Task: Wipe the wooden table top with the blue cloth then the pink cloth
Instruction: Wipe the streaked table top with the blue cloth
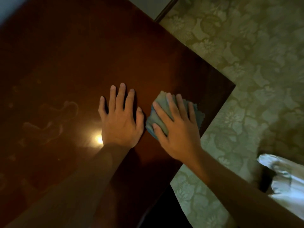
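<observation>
The dark glossy wooden table top (69, 66) fills the left and middle of the head view. My right hand (177, 127) presses flat with straight fingers on the folded blue cloth (153, 120), which lies near the table's right corner. My left hand (120, 119) rests flat on the bare wood just left of the cloth, fingers spread. No pink cloth is in view.
Dull smear marks (49, 119) and a bright lamp reflection (98, 139) show on the wood at the left. A green floral fabric (246, 63) covers the area right of the table edge. A shiny crumpled wrapper (283, 178) lies at the lower right.
</observation>
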Tool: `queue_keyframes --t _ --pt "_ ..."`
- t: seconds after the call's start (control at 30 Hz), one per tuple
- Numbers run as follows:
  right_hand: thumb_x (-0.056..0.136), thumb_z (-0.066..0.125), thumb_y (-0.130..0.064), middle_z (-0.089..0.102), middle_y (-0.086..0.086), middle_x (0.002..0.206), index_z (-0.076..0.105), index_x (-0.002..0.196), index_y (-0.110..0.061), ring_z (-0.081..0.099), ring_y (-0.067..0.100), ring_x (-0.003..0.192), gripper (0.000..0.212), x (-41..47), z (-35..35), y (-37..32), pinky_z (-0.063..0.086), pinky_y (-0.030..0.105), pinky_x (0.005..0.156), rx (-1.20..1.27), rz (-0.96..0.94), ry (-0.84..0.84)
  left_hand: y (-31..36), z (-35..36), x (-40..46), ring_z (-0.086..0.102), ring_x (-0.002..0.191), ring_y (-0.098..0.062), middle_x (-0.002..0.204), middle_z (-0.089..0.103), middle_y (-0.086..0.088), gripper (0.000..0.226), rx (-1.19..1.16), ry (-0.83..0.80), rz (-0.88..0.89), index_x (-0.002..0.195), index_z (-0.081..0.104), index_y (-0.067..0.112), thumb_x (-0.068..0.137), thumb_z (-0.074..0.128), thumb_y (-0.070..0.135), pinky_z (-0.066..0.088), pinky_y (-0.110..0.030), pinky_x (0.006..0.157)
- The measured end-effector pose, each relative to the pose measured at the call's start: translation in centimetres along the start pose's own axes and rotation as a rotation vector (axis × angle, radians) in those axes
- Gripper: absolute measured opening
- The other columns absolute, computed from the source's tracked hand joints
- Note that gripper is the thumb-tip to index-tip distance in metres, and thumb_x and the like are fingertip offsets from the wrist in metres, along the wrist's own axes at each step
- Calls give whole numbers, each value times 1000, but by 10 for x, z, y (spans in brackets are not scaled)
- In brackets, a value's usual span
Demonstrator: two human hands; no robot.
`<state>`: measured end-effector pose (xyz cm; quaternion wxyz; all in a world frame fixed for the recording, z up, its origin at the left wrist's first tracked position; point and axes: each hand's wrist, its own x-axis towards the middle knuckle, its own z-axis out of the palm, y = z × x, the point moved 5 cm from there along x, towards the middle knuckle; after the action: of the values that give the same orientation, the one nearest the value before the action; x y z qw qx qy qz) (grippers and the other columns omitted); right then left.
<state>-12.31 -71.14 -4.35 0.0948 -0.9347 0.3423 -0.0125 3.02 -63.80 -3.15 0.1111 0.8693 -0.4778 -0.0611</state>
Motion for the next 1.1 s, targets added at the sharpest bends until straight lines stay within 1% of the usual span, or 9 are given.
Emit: queue_keyframes --t 0.1,0.23,0.33,0.43,0.5,0.6,0.83,0.93,1.1 --pt "100 35 -57 24 13 167 30 158 -33 17 37 155 63 25 -6 36 13 59 124 -21 26 -20 0 -2 0 11 154 -27 163 26 -9 57 -12 2 -6 152 38 15 102 32 42 4 -52 121" --pt "105 26 -57 10 8 171 17 161 -37 5 32 158 61 80 -26 104 3 56 125 -27 248 -15 0 -1 -1 9 154 -26 164 25 -8 56 -31 6 -6 152 37 15 103 33 41 3 -52 121" --pt "105 25 -55 11 11 171 17 162 -34 6 34 157 61 79 -24 96 2 56 125 -23 321 19 0 0 -1 10 154 -26 163 26 -9 56 -31 21 -7 152 38 15 103 34 41 4 -52 121" --pt "102 25 -56 15 14 169 18 162 -33 9 37 157 64 42 -11 42 8 58 125 -45 230 0 1 -1 -1 14 153 -27 162 29 -10 56 -21 41 -3 150 39 14 102 35 41 7 -53 120" --pt "102 32 -56 22 13 168 28 160 -32 15 38 155 63 13 -4 13 11 59 125 -26 115 3 2 -1 -1 16 153 -28 161 30 -10 55 -14 52 3 150 40 14 102 36 41 8 -53 120" --pt "101 35 -57 25 10 167 36 157 -33 18 36 155 61 8 -5 21 11 58 124 -2 21 -4 1 0 -1 16 153 -28 162 29 -10 55 -14 54 7 150 40 14 102 36 41 8 -53 120" --pt "103 24 -57 16 9 170 23 161 -36 10 33 157 61 61 -29 114 6 57 125 -38 314 33 -3 2 -1 13 153 -27 162 27 -9 55 -44 71 18 150 37 15 102 35 42 5 -53 120" --pt "103 24 -58 13 10 170 21 161 -35 6 33 157 63 37 -21 87 2 56 126 -2 367 48 -4 4 -1 13 153 -27 163 27 -9 55 -42 71 17 150 37 16 102 35 43 5 -54 120" --pt "100 39 -55 24 12 167 35 157 -32 15 36 156 62 -42 0 3 7 56 126 0 125 26 -4 5 -1 16 152 -29 161 29 -10 55 -36 98 32 149 38 16 102 37 42 9 -55 119"
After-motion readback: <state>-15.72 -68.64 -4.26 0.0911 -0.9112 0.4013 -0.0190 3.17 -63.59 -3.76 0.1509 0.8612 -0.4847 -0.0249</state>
